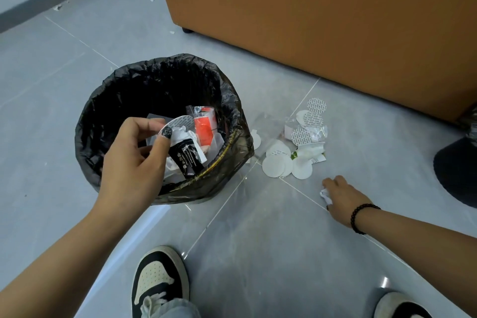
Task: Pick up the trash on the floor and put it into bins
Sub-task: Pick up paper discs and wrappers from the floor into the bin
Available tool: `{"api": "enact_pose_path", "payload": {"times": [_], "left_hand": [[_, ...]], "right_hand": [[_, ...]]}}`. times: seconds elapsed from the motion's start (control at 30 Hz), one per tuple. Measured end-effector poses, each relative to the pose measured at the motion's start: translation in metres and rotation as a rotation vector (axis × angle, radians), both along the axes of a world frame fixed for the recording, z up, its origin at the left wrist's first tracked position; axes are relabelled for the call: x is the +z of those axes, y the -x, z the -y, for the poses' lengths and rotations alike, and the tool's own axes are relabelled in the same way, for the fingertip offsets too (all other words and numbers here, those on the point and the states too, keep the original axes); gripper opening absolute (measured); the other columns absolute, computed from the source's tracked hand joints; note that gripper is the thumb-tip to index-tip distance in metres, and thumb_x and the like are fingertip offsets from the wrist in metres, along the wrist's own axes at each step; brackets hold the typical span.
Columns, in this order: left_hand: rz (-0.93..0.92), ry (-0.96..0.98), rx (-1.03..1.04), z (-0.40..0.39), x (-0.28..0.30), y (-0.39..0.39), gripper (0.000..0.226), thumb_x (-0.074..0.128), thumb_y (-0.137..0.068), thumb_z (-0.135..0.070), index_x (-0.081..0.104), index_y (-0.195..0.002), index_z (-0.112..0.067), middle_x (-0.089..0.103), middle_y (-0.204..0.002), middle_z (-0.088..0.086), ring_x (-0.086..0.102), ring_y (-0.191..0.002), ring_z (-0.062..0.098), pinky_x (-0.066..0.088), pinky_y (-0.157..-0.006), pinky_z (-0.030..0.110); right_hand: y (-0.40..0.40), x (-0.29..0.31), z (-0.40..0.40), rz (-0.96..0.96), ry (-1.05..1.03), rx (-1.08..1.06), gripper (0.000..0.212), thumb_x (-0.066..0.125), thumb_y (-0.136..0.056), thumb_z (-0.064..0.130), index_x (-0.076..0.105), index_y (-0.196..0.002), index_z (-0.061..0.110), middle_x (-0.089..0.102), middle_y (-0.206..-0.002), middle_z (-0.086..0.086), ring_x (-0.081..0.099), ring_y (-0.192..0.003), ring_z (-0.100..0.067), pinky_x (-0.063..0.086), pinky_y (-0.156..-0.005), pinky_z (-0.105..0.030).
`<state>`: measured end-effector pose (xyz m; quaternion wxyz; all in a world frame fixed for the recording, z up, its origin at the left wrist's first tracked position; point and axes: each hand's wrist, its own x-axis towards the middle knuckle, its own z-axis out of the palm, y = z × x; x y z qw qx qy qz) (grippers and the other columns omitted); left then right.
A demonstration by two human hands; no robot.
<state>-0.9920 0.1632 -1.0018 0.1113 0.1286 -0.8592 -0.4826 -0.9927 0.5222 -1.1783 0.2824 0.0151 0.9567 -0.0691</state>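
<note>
I see L hand (134, 162) pinching black packet (186, 160) over bin (108, 100); R hand (343, 195) clutching paper wad (325, 195) on floor; seal discs (289, 160) beside bin, brown cabinet (322, 13) behind.

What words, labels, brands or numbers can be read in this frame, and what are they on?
None can be read.
Black packet gripped in the left hand over the bin: white print, too small and blurred.
Patterned round discs on the floor: printed rows, unreadable.
Green-edged wrapper: no legible text.
</note>
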Motion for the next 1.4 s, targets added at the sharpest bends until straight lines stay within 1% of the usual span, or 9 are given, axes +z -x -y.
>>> {"api": "enact_pose_path", "payload": {"times": [0.13, 0.23, 0.33, 0.5, 0.73, 0.9, 1.03, 1.2, 1.4], "left_hand": [[-0.038, 0.01, -0.042, -0.001, 0.001, -0.001, 0.007, 0.057, -0.094, -0.026, 0.056, -0.092, -0.032, 0.065, -0.105, -0.019, 0.064, -0.09, 0.002, 0.052, -0.082, 0.026], [-0.03, 0.018, -0.056, -0.001, -0.001, -0.001, 0.008, 0.057, -0.094, -0.026, 0.056, -0.094, -0.034, 0.065, -0.102, -0.019, 0.064, -0.089, 0.005, 0.052, -0.082, 0.027], [-0.002, 0.027, -0.062, -0.001, -0.003, -0.004, 0.012, 0.057, -0.094, -0.026, 0.057, -0.104, -0.031, 0.063, -0.107, -0.017, 0.064, -0.097, 0.014, 0.053, -0.085, 0.036], [0.012, 0.04, -0.12, 0.0, -0.002, -0.009, 0.019, 0.057, -0.093, -0.024, 0.054, -0.109, -0.034, 0.062, -0.106, -0.019, 0.062, -0.101, 0.012, 0.052, -0.084, 0.038], [-0.01, 0.239, -0.402, 0.0, -0.004, -0.019, 0.023, 0.061, -0.09, -0.027, 0.053, -0.111, -0.033, 0.059, -0.112, -0.025, 0.051, -0.107, -0.014, 0.044, -0.084, 0.014], [-0.07, 0.479, -0.588, -0.005, -0.004, -0.02, 0.036, 0.045, -0.086, -0.04, 0.055, -0.117, -0.025, 0.056, -0.106, -0.02, 0.051, -0.103, 0.002, 0.049, -0.083, 0.029], [-0.094, 0.504, -0.603, -0.004, -0.006, -0.019, 0.037, 0.043, -0.087, -0.041, 0.056, -0.117, -0.024, 0.058, -0.107, -0.015, 0.052, -0.102, 0.004, 0.051, -0.083, 0.035], [-0.119, 0.514, -0.613, -0.003, -0.007, -0.019, 0.037, 0.044, -0.088, -0.038, 0.058, -0.116, -0.02, 0.059, -0.105, -0.011, 0.052, -0.099, 0.007, 0.054, -0.078, 0.037], [-0.147, 0.536, -0.622, -0.002, -0.01, -0.017, 0.034, 0.044, -0.089, -0.037, 0.059, -0.115, -0.022, 0.052, -0.101, -0.017, 0.051, -0.095, 0.007, 0.052, -0.075, 0.037]], "right_hand": [[0.008, 0.003, 0.018, 0.1, -0.033, 0.031, 0.059, 0.056, -0.084, 0.021, 0.026, -0.135, 0.016, 0.037, -0.127, -0.007, 0.054, -0.102, -0.025, 0.046, -0.076, -0.029], [0.02, 0.002, 0.034, 0.169, 0.031, 0.008, 0.092, 0.058, -0.082, 0.024, -0.005, -0.149, 0.025, 0.036, -0.132, -0.008, 0.054, -0.107, -0.026, 0.049, -0.087, -0.034], [0.031, 0.002, 0.046, 0.263, 0.038, 0.029, 0.102, 0.059, -0.081, 0.025, -0.02, -0.145, 0.034, 0.035, -0.134, -0.01, 0.052, -0.112, -0.026, 0.049, -0.093, -0.035], [0.018, -0.004, 0.045, 0.344, -0.003, 0.046, 0.088, 0.051, -0.088, 0.025, -0.013, -0.146, 0.042, 0.025, -0.14, -0.009, 0.047, -0.118, -0.029, 0.045, -0.097, -0.035], [-0.004, -0.004, 0.037, 0.031, 0.126, 0.02, 0.067, 0.056, -0.084, 0.031, 0.023, -0.142, 0.031, 0.042, -0.124, -0.001, 0.054, -0.105, -0.022, 0.048, -0.089, -0.035], [0.032, 0.004, 0.048, 0.153, 0.127, -0.012, 0.084, 0.051, -0.086, 0.015, -0.001, -0.149, 0.036, 0.051, -0.127, -0.005, 0.054, -0.107, -0.024, 0.046, -0.092, -0.031], [0.023, 0.004, 0.051, 0.21, 0.106, 0.029, 0.062, 0.05, -0.083, 0.011, 0.027, -0.14, 0.018, 0.056, -0.117, -0.005, 0.057, -0.102, -0.023, 0.047, -0.086, -0.03], [-0.013, -0.002, 0.047, 0.09, 0.051, 0.167, 0.034, 0.047, -0.085, 0.015, 0.039, -0.118, 0.021, 0.054, -0.118, -0.001, 0.058, -0.097, -0.022, 0.048, -0.076, -0.03], [-0.004, 0.002, 0.045, 0.09, 0.081, -0.062, 0.058, 0.055, -0.086, 0.023, 0.026, -0.135, 0.016, 0.055, -0.12, -0.003, 0.058, -0.103, -0.023, 0.045, -0.077, -0.029]]}}
